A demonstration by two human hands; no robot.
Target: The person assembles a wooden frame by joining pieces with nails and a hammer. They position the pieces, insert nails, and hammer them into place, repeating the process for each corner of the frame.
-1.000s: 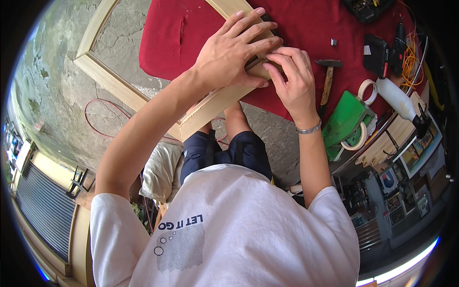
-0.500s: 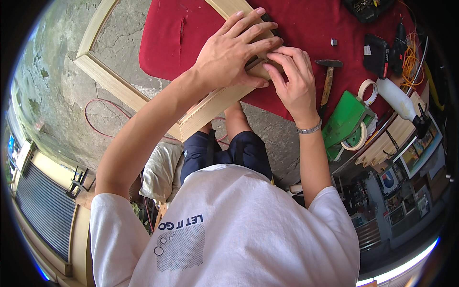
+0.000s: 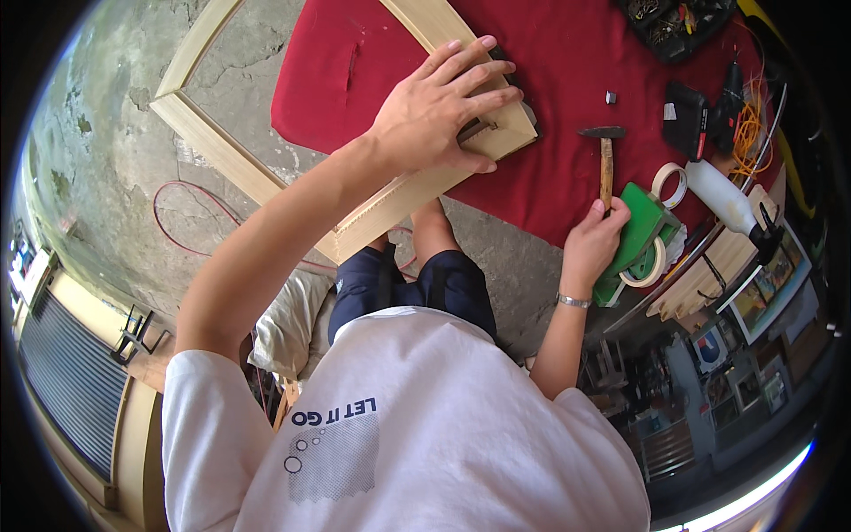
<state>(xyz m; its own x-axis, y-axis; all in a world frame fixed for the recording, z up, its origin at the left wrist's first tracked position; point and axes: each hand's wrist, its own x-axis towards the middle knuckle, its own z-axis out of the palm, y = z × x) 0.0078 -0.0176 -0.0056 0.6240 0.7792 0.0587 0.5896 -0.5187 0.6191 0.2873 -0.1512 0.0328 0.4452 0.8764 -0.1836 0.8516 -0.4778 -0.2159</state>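
A pale wooden frame [image 3: 390, 206] rests with one corner on the red-covered table, the rest of it reaching out over the floor to the left. Across that corner lies my left hand [image 3: 434, 111], fingers stretched out and apart, pressing on the wood; the palm hides part of the joint. At the right, my right hand [image 3: 597, 238] has its fingers wrapped round the lower end of the wooden handle of a hammer [image 3: 606, 160]. The hammer's head points away from me and lies on the red cloth. Beside the right hand stands a green tape dispenser [image 3: 640, 222].
Rolls of tape [image 3: 670, 184], a white bottle [image 3: 722, 197], a black case [image 3: 684, 120], a power drill [image 3: 729, 102] and orange cord [image 3: 753, 115] crowd the table's right side. A small metal block [image 3: 611, 97] lies on the red cloth [image 3: 558, 53]. A black tray [image 3: 678, 27] sits at the far right.
My right hand has left the frame's corner, moved right and down, and taken hold of the hammer's handle. The left hand stays on the frame.
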